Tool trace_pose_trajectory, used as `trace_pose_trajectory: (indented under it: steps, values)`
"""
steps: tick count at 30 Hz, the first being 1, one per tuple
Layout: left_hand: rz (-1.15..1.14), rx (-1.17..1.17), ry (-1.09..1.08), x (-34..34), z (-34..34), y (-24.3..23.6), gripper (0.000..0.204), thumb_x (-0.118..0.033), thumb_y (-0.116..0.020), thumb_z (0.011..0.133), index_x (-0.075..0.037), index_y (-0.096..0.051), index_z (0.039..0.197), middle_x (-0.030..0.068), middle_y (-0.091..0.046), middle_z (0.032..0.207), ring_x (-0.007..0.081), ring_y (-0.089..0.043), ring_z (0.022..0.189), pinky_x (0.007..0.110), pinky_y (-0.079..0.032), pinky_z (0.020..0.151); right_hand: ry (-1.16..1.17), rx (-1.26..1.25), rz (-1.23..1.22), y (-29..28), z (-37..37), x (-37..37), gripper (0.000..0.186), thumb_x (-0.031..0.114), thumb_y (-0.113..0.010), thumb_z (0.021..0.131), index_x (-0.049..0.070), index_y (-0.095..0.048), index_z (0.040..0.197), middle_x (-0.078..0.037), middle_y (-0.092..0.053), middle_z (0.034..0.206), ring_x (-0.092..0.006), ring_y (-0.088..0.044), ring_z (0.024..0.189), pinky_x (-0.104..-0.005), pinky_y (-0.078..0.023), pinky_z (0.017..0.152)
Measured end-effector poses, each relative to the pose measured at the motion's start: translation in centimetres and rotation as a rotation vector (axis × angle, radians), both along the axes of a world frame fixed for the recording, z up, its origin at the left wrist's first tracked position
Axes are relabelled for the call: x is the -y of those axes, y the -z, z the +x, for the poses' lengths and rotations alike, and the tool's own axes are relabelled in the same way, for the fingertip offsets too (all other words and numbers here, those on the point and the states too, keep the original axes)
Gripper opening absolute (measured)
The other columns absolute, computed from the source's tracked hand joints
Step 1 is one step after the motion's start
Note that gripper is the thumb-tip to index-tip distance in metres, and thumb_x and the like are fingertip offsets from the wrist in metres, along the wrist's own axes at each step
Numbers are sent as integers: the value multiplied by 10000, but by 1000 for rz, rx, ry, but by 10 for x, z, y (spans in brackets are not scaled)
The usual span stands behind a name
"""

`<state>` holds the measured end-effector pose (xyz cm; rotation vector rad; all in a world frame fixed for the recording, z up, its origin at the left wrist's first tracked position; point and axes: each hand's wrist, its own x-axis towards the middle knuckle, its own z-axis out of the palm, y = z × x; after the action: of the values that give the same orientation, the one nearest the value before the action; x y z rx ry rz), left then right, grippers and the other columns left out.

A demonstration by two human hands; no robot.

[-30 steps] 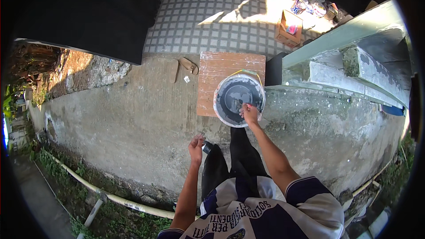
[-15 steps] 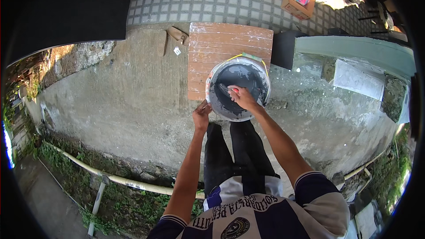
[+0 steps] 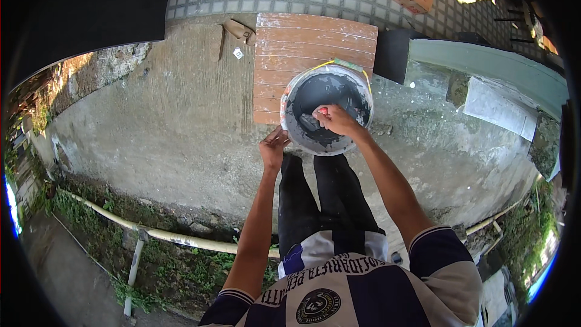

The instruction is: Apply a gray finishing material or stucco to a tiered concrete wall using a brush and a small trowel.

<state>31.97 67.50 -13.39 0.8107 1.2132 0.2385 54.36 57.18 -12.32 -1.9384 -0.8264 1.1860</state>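
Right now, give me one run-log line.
left hand: at left rim of bucket | right hand: holds red-handled tool in bucket | bucket: grey paste inside, table beneath

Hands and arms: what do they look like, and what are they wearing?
The left hand and right hand wear no gloves, and the forearms are uncovered. The short sleeves are dark blue toward their ends, with thin white stripes. No watch or bracelet shows.
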Motion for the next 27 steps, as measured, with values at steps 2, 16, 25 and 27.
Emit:
trace_pose_trajectory:
  steps: [2, 16, 25, 27]
  values:
    - [8, 11, 2, 0, 2, -2, 369, -111, -670, 880, 44, -587, 1205, 105, -668, 1024, 173, -650, 886, 364, -570, 824, -54, -330, -240, -17, 25, -3, 348, 306, -589, 911, -35, -614, 845, -201, -644, 748, -384, -607, 695, -425, -476, 637]
    - [-49, 42, -8, -2, -1, 0, 315, -62, -647, 884, 33, -604, 1182, 94, -667, 1006, 170, -651, 874, 362, -573, 817, 369, -172, -208, 2, 7, -29, 372, 289, -511, 946, -13, -597, 747, -194, -630, 638, -342, -632, 607, -413, -478, 585]
    - [-69, 31, -26, 0, 6, 1, 306, -49, -648, 881, 37, -610, 1172, 81, -663, 1024, 156, -642, 886, 337, -577, 794, -124, 443, -19, 43, -30, -31, 352, 320, -513, 930, 13, -662, 841, -223, -640, 753, -428, -619, 718, -483, -506, 683]
    - [-74, 18, -31, -1, 3, 2, 303, -37, -646, 879, 40, -612, 1169, 81, -660, 1037, 148, -637, 886, 326, -576, 785, 11, 358, -92, 42, -19, -41, 370, 331, -512, 931, 4, -650, 825, -230, -633, 751, -423, -619, 721, -480, -499, 676]
